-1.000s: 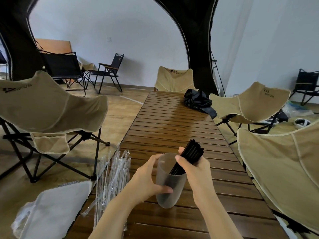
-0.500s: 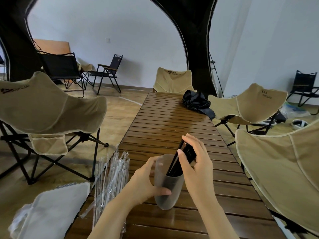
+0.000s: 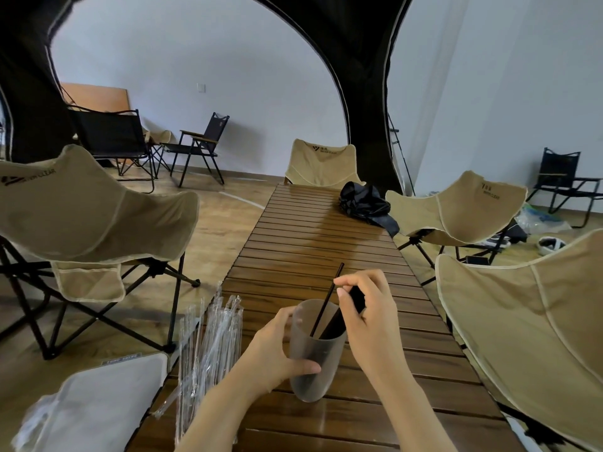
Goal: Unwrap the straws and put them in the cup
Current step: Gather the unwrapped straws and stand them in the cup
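Two hands are on the job: our left hand [image 3: 277, 350] wraps the frosted cup [image 3: 310, 380] at mid-height, thumb in front, and steadies it where it seems to rest, slightly tilted, on the worktop [image 3: 310, 243]. Our right hand [image 3: 372, 321] is curled round a bunch of black straws [image 3: 357, 296] whose lower ends are already inside the cup. One straw [image 3: 337, 275] stands free of the bunch, leaning towards the far rim. We judge the straws very light, stiff enough to stand but easy to kink, and smooth enough to slide through a loose grip. We would take them round the middle of the bunch, above the rim, with a soft squeeze. The cup looks thin and light, likely to tip under leaning straws, so a hold on its wall suits it. Clear wrappers [image 3: 208, 337] lie heaped at the worktop's left edge, near the cup; whether any holds a straw we cannot tell
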The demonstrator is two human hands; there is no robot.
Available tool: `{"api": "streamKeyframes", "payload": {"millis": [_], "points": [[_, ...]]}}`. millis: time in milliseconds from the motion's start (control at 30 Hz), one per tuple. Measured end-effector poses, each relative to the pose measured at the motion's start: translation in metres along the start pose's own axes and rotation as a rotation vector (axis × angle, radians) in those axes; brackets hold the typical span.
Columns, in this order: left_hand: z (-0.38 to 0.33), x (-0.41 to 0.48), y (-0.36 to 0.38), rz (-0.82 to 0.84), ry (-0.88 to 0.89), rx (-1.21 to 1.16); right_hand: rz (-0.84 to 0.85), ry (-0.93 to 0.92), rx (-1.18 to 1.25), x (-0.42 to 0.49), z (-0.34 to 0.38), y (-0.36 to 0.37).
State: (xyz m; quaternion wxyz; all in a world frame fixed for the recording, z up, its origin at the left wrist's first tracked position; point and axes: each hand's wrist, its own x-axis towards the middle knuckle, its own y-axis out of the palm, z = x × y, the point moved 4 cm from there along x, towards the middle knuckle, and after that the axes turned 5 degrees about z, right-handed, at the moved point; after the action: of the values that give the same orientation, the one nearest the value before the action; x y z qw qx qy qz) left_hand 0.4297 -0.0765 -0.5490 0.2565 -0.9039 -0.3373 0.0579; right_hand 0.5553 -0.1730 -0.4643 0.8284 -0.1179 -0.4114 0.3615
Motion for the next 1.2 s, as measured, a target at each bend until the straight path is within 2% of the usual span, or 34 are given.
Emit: {"api": "streamKeyframes", "payload": {"millis": [167,567,900,1200], "points": [[0.003,-0.003,0.001,0.007,-0.037,0.0,0.013,0.076,0.05,-0.001,0.0,-0.001],[-0.008,-0.005,0.006,-0.101,-0.013,0.036,0.11,-0.065,-0.18,0.0,0.008,0.001],[-0.012,-0.003,0.011,-0.206,-0.054,0.005,0.027,-0.035,0.001,0.0,0.014,-0.004],[-0.011,0.002,0.025,-0.331,-0.094,-0.034,0.014,0.14,0.07,-0.001,0.004,-0.005]]}}
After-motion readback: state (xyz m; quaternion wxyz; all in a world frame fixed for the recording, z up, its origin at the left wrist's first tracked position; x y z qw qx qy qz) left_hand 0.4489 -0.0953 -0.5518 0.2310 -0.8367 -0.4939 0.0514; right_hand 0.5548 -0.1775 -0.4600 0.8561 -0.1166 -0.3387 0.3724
